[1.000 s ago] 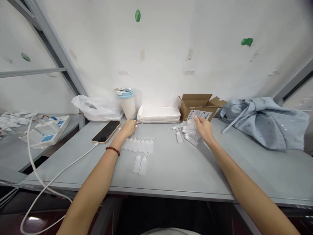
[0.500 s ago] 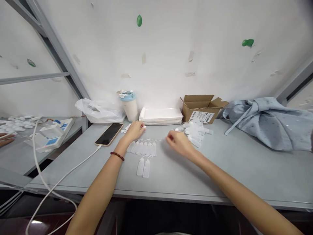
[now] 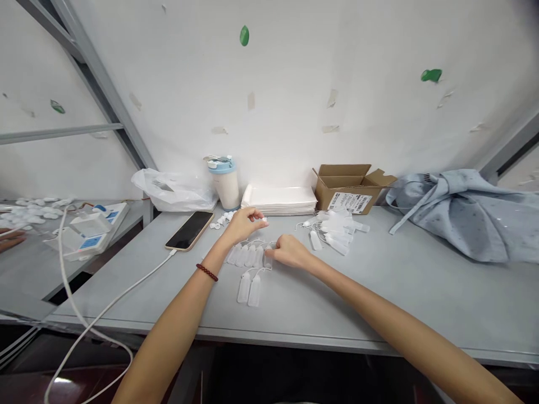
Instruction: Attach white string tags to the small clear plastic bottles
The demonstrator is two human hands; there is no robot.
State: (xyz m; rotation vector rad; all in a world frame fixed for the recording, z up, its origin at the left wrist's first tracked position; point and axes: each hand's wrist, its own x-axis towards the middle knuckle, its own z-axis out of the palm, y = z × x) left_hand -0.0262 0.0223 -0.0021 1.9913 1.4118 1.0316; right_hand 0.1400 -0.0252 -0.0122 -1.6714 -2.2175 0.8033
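Note:
My left hand [image 3: 245, 223] is closed in a pinch, with a small white plastic piece [image 3: 264, 219] at its fingertips. My right hand [image 3: 290, 250] has its fingers closed at the right end of a row of small translucent plastic tubes [image 3: 249, 256], over the top of the end tube [image 3: 268, 261]. Thin strings run from the tubes' tops. Two more tubes [image 3: 254, 289] lie side by side nearer the front edge. Beyond my right hand is a loose heap of such tubes [image 3: 337, 229]. Behind my left wrist lie several small white pieces [image 3: 223, 219].
A phone [image 3: 190, 230] on a white cable lies at left. Along the wall stand a plastic bag [image 3: 172, 193], a lidded cup [image 3: 226, 185], a white stack [image 3: 280, 199], an open cardboard box [image 3: 349, 188] and grey-blue cloth [image 3: 458, 216]. Another person's hand [image 3: 10, 240] shows far left.
My left hand has lifted from near the small white pieces and moved right with one at its fingertips. My right hand has moved left to the end of the row of tubes.

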